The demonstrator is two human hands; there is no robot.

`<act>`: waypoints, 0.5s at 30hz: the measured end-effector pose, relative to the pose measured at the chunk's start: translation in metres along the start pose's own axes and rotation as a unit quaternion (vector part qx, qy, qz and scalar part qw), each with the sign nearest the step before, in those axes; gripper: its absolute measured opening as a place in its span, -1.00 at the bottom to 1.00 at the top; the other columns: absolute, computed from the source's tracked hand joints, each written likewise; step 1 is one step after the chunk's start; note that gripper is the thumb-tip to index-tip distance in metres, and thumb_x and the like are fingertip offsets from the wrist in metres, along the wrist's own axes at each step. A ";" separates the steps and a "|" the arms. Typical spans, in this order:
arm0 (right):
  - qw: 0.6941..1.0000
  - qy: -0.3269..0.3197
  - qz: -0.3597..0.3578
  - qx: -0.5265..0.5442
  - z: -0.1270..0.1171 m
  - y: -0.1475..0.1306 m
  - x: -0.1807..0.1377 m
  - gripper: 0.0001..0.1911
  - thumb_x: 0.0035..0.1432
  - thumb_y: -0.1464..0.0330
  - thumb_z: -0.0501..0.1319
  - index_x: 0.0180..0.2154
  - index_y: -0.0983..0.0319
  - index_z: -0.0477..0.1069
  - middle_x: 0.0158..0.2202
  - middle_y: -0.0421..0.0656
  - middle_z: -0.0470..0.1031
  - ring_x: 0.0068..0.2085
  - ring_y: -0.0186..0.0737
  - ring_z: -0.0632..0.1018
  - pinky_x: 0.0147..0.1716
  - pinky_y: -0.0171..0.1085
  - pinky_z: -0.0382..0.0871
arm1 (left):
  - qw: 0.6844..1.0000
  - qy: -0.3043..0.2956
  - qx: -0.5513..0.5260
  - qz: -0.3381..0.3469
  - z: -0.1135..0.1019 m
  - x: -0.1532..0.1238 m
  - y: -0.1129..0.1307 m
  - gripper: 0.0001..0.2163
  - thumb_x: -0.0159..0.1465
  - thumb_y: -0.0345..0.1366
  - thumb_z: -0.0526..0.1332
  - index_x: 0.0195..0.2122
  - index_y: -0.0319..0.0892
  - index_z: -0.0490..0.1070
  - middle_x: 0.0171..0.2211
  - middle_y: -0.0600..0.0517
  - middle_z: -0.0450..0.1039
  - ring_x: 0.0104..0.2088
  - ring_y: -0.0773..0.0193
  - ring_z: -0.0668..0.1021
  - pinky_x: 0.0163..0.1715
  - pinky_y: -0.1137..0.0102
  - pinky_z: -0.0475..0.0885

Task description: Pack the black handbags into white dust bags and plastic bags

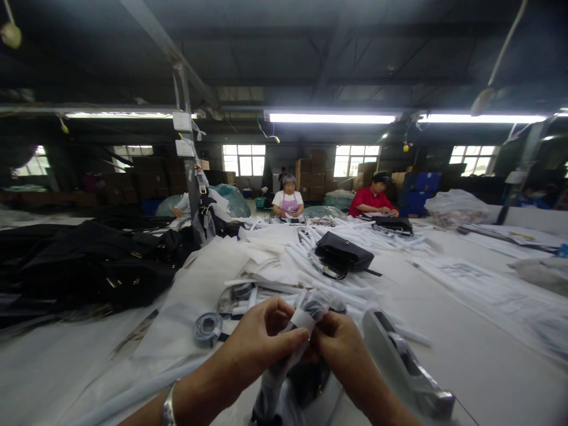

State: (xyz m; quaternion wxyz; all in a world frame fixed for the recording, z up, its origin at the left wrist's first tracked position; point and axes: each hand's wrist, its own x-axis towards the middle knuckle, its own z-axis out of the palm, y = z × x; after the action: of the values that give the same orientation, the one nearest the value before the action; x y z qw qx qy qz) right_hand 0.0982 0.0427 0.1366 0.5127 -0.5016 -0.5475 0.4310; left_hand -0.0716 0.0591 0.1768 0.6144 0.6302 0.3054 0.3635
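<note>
Both hands meet at the centre front on a dark strap (316, 303) wrapped in clear plastic film. My left hand (261, 334) is closed on it, its thumb against a white band (302, 320) around the wrapping. From the other side, my right hand (339, 340) pinches the same wrapped strap. Below the hands the wrapped length runs down over a dark item that is mostly hidden. A grey tape dispenser (402, 355) stands just right of my right hand. Left of my left hand lies a coiled grey strap (208, 329).
A black bag (344, 254) lies beyond the hands among white foam tubes (306, 266) and thin white sheets (213, 272). Black bags (89, 266) are heaped at left, near a post (189, 160). Two people (288, 200) (375, 198) work across the table.
</note>
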 end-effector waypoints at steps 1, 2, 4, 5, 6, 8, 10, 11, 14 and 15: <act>1.000 0.001 0.002 -0.011 -0.001 -0.001 0.001 -0.72 0.09 0.19 0.33 -0.31 0.30 0.61 -0.63 -0.21 0.48 -0.63 -0.29 0.48 -0.62 -0.37 0.33 | 1.000 0.005 0.001 -0.006 0.000 0.000 -0.001 -0.69 0.12 -0.20 0.44 -0.24 -0.22 0.40 -0.40 -0.01 0.58 -0.39 0.22 0.61 -0.43 0.46 0.39; 1.000 -0.001 0.004 -0.018 -0.002 -0.002 0.000 -0.72 0.08 0.20 0.33 -0.31 0.30 0.61 -0.64 -0.22 0.47 -0.63 -0.29 0.48 -0.63 -0.38 0.32 | 1.000 0.013 0.005 -0.014 -0.001 0.000 -0.001 -0.66 0.11 -0.19 0.44 -0.19 -0.21 0.39 -0.43 0.02 0.56 -0.43 0.25 0.59 -0.46 0.48 0.37; 1.000 -0.015 0.009 -0.001 -0.006 -0.007 -0.004 -0.71 0.06 0.20 0.35 -0.28 0.30 0.62 -0.60 -0.20 0.50 -0.56 -0.28 0.51 -0.54 -0.37 0.38 | 0.999 0.035 0.017 -0.024 -0.003 0.001 -0.003 -0.57 0.09 -0.18 0.45 -0.10 -0.20 0.36 -0.49 0.10 0.49 -0.50 0.33 0.53 -0.52 0.51 0.31; 0.999 -0.040 0.016 0.032 -0.008 -0.010 -0.008 -0.70 0.06 0.21 0.35 -0.24 0.30 0.62 -0.52 -0.17 0.55 -0.46 -0.25 0.55 -0.43 -0.34 0.44 | 0.998 0.045 0.023 -0.026 -0.004 0.001 -0.003 -0.53 0.08 -0.18 0.46 -0.06 -0.20 0.34 -0.50 0.13 0.45 -0.52 0.35 0.51 -0.53 0.52 0.29; 0.993 -0.076 0.027 0.083 -0.010 -0.014 -0.012 -0.70 0.07 0.23 0.35 -0.20 0.29 0.62 -0.40 -0.14 0.60 -0.33 -0.20 0.59 -0.28 -0.30 0.47 | 0.998 0.053 0.026 -0.028 -0.006 0.002 -0.004 -0.50 0.08 -0.17 0.46 -0.03 -0.20 0.32 -0.51 0.15 0.43 -0.53 0.36 0.49 -0.53 0.52 0.28; 0.968 -0.134 0.053 0.206 -0.013 -0.020 -0.020 -0.68 0.10 0.27 0.33 -0.11 0.25 0.60 -0.13 -0.09 0.60 -0.06 -0.13 0.57 0.00 -0.21 0.41 | 0.997 0.059 0.031 -0.032 -0.008 0.003 -0.005 -0.47 0.09 -0.15 0.45 0.01 -0.20 0.30 -0.51 0.16 0.40 -0.53 0.36 0.47 -0.54 0.51 0.29; 0.947 -0.140 0.071 0.281 -0.013 -0.026 -0.023 -0.69 0.11 0.26 0.33 -0.10 0.21 0.59 0.00 -0.09 0.56 0.08 -0.09 0.50 0.10 -0.17 0.35 | 0.997 0.061 0.036 -0.031 -0.009 0.003 -0.006 -0.45 0.09 -0.14 0.45 0.03 -0.20 0.30 -0.50 0.16 0.38 -0.53 0.35 0.46 -0.54 0.51 0.30; 0.947 -0.132 0.072 0.283 -0.013 -0.028 -0.024 -0.70 0.13 0.23 0.33 -0.11 0.21 0.60 0.01 -0.09 0.56 0.09 -0.08 0.49 0.10 -0.16 0.35 | 0.997 0.061 0.040 -0.026 -0.008 0.003 -0.006 -0.45 0.09 -0.14 0.44 0.04 -0.21 0.30 -0.50 0.16 0.37 -0.52 0.35 0.46 -0.53 0.50 0.31; 0.973 -0.127 0.048 0.187 -0.011 -0.027 -0.020 -0.62 0.23 0.10 0.26 -0.08 0.23 0.59 -0.04 -0.05 0.59 0.02 -0.05 0.54 0.06 -0.13 0.40 | 0.997 0.053 0.042 -0.028 -0.006 0.002 -0.006 -0.49 0.15 -0.13 0.40 0.08 -0.18 0.33 -0.44 0.12 0.41 -0.46 0.33 0.48 -0.50 0.51 0.31; 0.982 -0.118 0.038 0.140 -0.012 -0.023 -0.020 -0.57 0.24 0.06 0.23 -0.07 0.24 0.59 -0.08 -0.05 0.61 -0.02 -0.04 0.57 0.04 -0.11 0.42 | 0.997 0.052 0.043 -0.036 -0.005 0.001 -0.005 -0.50 0.17 -0.12 0.37 0.09 -0.17 0.34 -0.40 0.09 0.44 -0.43 0.32 0.48 -0.49 0.50 0.30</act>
State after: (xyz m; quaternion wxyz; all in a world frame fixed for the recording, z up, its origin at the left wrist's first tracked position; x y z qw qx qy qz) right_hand 0.1076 0.0195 0.1580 0.4929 -0.3912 -0.5185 0.5789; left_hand -0.0751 0.0627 0.1713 0.5827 0.6248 0.3747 0.3602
